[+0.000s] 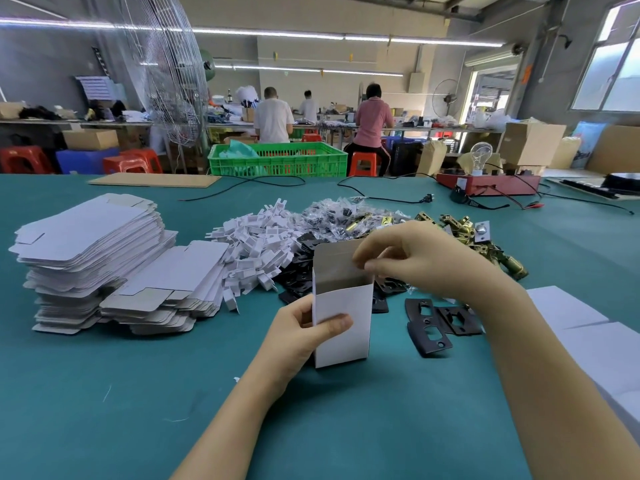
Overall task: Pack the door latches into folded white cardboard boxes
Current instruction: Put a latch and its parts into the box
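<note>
The left hand grips an upright white box low on its side, thumb pressed flat across the front panel, the box's bottom edge standing on the green table. The box top is open, its grey inner flap standing up at the back. Up above, the right hand hangs over that open mouth, fingers curled in with the fingertips pinched together at the top edge of the flap; whether anything sits between them, I cannot tell. Just right of the box lie two black plates flat on the table, overlapping one another. Behind the box there's a heap of more black plates, and beyond that a pile of small clear bags with dark parts inside. The brass-coloured door latches sit in a loose pile behind the right wrist, well apart from the box. To the left, a jumble of white cardboard inserts, and further left a tall stack of flat unfolded boxes, with a lower stack leaning against it. At the right edge, closed white boxes lie beside the forearm. Far back, three people work at a bench, near a green crate.
</note>
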Action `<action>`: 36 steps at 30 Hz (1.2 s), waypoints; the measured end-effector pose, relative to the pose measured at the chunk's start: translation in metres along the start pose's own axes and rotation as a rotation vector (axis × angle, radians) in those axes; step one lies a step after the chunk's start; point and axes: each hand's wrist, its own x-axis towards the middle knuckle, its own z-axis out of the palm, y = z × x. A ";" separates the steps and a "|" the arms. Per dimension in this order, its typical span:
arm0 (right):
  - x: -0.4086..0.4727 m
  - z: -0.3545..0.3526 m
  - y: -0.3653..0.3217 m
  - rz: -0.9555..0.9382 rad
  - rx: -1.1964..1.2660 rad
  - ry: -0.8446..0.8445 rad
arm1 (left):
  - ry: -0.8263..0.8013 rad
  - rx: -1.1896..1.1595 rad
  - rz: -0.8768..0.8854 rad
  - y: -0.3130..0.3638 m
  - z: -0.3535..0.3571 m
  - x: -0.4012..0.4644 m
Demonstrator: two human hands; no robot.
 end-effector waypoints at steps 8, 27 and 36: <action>-0.013 -0.020 0.033 0.228 0.234 0.165 | 0.023 0.003 -0.001 0.000 0.000 0.000; 0.032 0.036 0.063 0.329 -0.080 -0.093 | 0.092 0.055 0.042 0.004 0.005 -0.002; 0.141 0.076 0.060 0.010 0.190 -0.101 | -0.014 0.065 0.028 -0.001 0.000 0.002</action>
